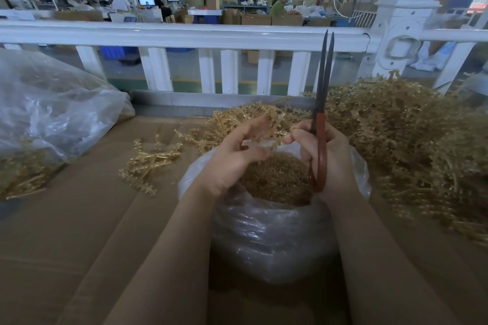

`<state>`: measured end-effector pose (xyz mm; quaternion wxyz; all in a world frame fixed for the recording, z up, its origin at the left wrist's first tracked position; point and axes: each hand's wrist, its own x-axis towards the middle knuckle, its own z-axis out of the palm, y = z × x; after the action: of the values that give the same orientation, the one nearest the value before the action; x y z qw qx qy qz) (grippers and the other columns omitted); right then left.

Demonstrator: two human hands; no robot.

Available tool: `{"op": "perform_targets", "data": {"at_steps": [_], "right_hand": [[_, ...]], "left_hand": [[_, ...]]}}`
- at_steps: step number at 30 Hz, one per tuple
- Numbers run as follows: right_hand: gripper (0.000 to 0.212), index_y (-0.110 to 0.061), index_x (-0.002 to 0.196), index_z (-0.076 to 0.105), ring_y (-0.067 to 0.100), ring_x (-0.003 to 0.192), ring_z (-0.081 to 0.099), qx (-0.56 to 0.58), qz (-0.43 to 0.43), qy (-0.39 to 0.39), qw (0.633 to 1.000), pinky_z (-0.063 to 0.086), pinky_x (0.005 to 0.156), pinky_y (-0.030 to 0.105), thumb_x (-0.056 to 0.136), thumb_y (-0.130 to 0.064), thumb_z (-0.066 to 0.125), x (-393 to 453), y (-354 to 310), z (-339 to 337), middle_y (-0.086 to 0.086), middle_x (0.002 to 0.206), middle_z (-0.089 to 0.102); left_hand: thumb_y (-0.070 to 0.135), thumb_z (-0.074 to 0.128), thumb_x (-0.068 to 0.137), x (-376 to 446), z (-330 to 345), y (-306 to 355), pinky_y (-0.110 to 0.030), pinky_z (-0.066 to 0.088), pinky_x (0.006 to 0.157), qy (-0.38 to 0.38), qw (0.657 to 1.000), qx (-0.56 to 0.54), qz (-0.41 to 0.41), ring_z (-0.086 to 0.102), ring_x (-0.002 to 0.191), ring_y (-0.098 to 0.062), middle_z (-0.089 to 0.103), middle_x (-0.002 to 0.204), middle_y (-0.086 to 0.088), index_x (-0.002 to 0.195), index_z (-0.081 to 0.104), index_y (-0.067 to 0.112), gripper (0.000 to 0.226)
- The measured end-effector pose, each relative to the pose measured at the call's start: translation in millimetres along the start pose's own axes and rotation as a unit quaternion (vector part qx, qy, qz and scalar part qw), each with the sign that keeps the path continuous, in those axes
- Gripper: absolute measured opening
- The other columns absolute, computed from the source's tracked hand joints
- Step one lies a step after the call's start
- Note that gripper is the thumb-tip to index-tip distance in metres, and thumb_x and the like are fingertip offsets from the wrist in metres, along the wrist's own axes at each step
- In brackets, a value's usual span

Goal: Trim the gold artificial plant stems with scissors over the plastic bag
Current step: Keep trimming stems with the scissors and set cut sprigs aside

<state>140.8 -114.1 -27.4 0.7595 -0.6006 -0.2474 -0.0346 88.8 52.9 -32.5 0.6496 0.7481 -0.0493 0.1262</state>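
A person's two bare forearms reach forward over an open clear plastic bag (266, 240) part-filled with small gold clippings. The left hand (235, 158) has its fingers curled and pinches a gold artificial plant stem (266, 119) near its end, holding it above the bag's mouth. The right hand (327, 155) grips the red handles of long scissors (320, 124), blades nearly together and pointing straight up — away from the stem, so no cut is under way.

To do this step well, it looks wise to tip the blades down to the stem, keep the cut directly above the bag's opening so offcuts drop inside, and keep the pinching fingers clear of the blades.

The bag sits in a gap of a brown cardboard work surface (79, 219). A big heap of gold stems (409, 140) lies to the right, a few loose stems (150, 163) to the left, and a second clear bag (52, 103) far left. Beyond a white railing (184, 34) is a large factory hall — cartons, screens, seated workers.
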Motion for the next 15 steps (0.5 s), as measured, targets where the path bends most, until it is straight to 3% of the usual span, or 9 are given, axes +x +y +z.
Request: {"op": "perform_targets", "data": {"at_steps": [3, 5, 7, 9, 12, 15], "right_hand": [[0.012, -0.025, 0.075, 0.073, 0.001, 0.050, 0.052, 0.015, 0.007, 0.004, 1.000, 0.043, 0.055, 0.010, 0.082, -0.017, 0.068, -0.4, -1.1, -1.0, 0.003, 0.069, 0.066], [0.002, -0.012, 0.086, 0.069, 0.002, 0.048, 0.050, 0.025, 0.008, 0.001, 1.000, 0.042, 0.055, 0.011, 0.088, -0.011, 0.069, -0.1, 0.0, -2.1, 0.009, 0.073, 0.066], [0.003, -0.005, 0.093, 0.067, 0.002, 0.048, 0.048, 0.023, 0.012, 0.000, 1.000, 0.040, 0.052, 0.013, 0.093, -0.002, 0.066, 1.1, 2.7, -2.7, -0.002, 0.069, 0.067], [0.005, -0.003, 0.096, 0.068, -0.001, 0.053, 0.055, 0.004, 0.005, 0.001, 1.000, 0.043, 0.056, 0.010, 0.093, 0.001, 0.065, 2.1, 5.6, -2.9, -0.013, 0.063, 0.064], [0.011, -0.005, 0.097, 0.071, -0.002, 0.053, 0.057, 0.013, 0.005, 0.000, 1.000, 0.044, 0.056, 0.009, 0.090, -0.013, 0.072, 1.0, 5.7, -1.7, -0.010, 0.068, 0.067], [0.026, -0.010, 0.093, 0.071, 0.001, 0.049, 0.052, 0.013, 0.015, -0.001, 1.000, 0.043, 0.054, 0.011, 0.082, -0.034, 0.076, -0.5, 3.1, -0.4, 0.001, 0.073, 0.067]], "left_hand": [[0.001, 0.072, 0.085, -0.6, 4.0, 3.3, -0.022, 0.053, 0.091, -0.003, 1.000, 0.019, -0.017, 0.058, 0.118, -0.021, 0.061, 0.115, 0.002, 0.123, 0.060, 0.005, 0.040], [0.002, 0.075, 0.083, -1.3, 4.6, 4.4, -0.029, 0.051, 0.098, -0.006, 0.999, 0.039, -0.007, 0.058, 0.105, -0.030, 0.056, 0.103, -0.003, 0.115, 0.064, 0.007, 0.034], [0.009, 0.078, 0.080, -2.4, 5.2, 6.0, -0.045, 0.047, 0.103, -0.015, 0.998, 0.066, 0.009, 0.056, 0.103, -0.036, 0.056, 0.103, -0.018, 0.101, 0.067, 0.017, 0.024], [0.018, 0.080, 0.076, -2.8, 6.3, 6.0, -0.059, 0.042, 0.104, -0.008, 0.998, 0.060, 0.012, 0.053, 0.111, -0.048, 0.057, 0.111, -0.029, 0.093, 0.068, 0.014, 0.022], [0.016, 0.080, 0.077, -2.7, 7.3, 7.0, -0.053, 0.045, 0.103, 0.051, 0.997, 0.053, 0.022, 0.058, 0.115, -0.030, 0.059, 0.118, -0.017, 0.084, 0.063, 0.009, 0.020], [0.007, 0.075, 0.085, -1.3, 6.3, 6.9, -0.051, 0.054, 0.079, 0.106, 0.993, -0.004, 0.059, 0.065, 0.083, -0.020, 0.066, 0.098, -0.015, 0.083, 0.053, 0.002, 0.023]]}}
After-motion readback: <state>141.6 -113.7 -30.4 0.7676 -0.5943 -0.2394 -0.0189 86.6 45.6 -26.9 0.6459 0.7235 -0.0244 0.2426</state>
